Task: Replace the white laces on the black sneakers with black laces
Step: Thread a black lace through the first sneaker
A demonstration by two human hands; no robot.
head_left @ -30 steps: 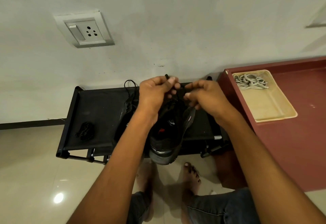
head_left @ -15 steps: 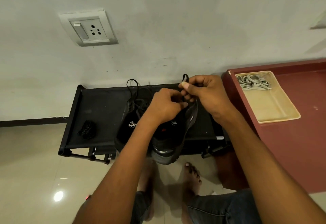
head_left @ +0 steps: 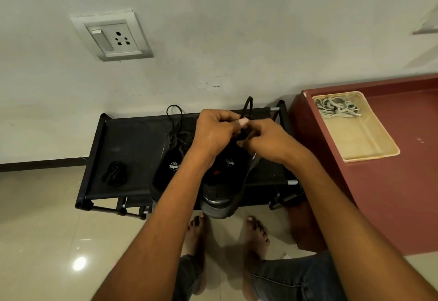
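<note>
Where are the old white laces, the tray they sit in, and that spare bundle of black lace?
white laces (head_left: 336, 110), head view, middle of the tangled pile.
tray (head_left: 360, 142), head view, bare floor of the tray.
black lace bundle (head_left: 115, 174), head view, centre of the coil.

- The left hand (head_left: 213, 132) and the right hand (head_left: 267, 139) cover the upper part of the black sneaker in front (head_left: 225, 182), so its eyelets cannot be seen.
- The thin black lace (head_left: 246, 108) disappears between the fingers; which hand has the grip on it is not clear.
- The left forearm hides one side of the second black sneaker (head_left: 170, 163); its small white logo is too small to read.
- The dark red surface (head_left: 403, 194) is cut by the right edge.
- The small black bundle on the black rack (head_left: 115, 174) is too dark to identify.
</note>
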